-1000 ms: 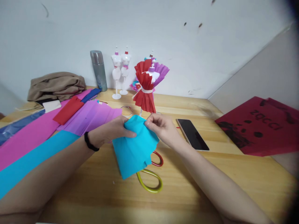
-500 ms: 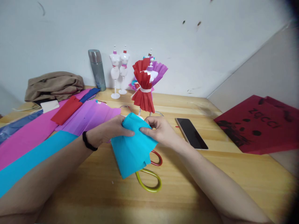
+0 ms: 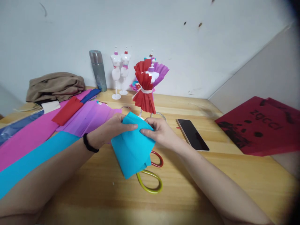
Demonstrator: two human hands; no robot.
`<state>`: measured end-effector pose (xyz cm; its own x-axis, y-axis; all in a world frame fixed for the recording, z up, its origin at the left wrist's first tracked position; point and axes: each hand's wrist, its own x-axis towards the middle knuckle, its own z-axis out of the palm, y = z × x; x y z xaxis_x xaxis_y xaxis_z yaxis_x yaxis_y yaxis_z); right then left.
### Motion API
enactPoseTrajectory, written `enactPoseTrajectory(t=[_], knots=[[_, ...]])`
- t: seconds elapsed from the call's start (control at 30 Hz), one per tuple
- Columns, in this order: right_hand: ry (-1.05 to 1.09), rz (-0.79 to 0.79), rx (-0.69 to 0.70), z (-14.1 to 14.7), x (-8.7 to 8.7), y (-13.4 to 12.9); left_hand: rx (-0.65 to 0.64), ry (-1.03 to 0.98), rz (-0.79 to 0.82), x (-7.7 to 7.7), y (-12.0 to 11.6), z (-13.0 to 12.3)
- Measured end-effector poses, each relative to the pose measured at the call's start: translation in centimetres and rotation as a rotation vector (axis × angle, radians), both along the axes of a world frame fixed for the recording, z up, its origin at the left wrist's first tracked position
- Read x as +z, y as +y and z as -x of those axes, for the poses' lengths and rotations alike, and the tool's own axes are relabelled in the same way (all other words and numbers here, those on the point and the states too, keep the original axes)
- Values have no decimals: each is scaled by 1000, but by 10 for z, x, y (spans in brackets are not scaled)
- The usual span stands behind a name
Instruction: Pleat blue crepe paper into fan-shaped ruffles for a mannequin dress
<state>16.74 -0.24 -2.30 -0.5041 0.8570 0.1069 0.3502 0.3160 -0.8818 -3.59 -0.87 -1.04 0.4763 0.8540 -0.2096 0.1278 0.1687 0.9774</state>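
Note:
A folded piece of blue crepe paper [image 3: 132, 151] is pinched between both hands above the table. My left hand [image 3: 117, 126] grips its upper left part, thumb lying on top. At the upper right edge, my right hand [image 3: 158, 131] is closed on the same paper with thumb in front and fingers bent behind. Under the paper lie scissors with one yellow handle loop [image 3: 150, 190] and one red loop [image 3: 161, 159]; their blades are hidden. Just beyond my hands stands a small white mannequin [image 3: 152, 75] in a pleated red paper dress [image 3: 145, 101].
Crepe paper strips in pink [image 3: 23, 145], purple [image 3: 93, 117] and blue [image 3: 42, 159] spread over the left side. A phone [image 3: 193, 134] lies right of my hands, near a red paper bag [image 3: 260, 128]. A thermos [image 3: 98, 72] and two mannequins [image 3: 116, 73] stand behind.
The paper's upper right part has been drawn in and lies flatter. My left thumb has slid slightly right across it; both hands keep hold.

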Motion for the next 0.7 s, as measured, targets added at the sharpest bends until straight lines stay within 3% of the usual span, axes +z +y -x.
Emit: enactPoseTrajectory(t=[0.2, 0.4, 0.6, 0.7], knots=[[-4, 33, 9, -3, 6, -2, -78, 91, -20, 12, 0, 6], [-15, 1, -14, -4, 3, 1, -269, -90, 57, 15, -5, 3], [-49, 12, -5, -3, 5, -2, -126, 58, -40, 12, -1, 6], [-31, 17, 16, -4, 6, -2, -78, 91, -13, 9, 3, 10]])
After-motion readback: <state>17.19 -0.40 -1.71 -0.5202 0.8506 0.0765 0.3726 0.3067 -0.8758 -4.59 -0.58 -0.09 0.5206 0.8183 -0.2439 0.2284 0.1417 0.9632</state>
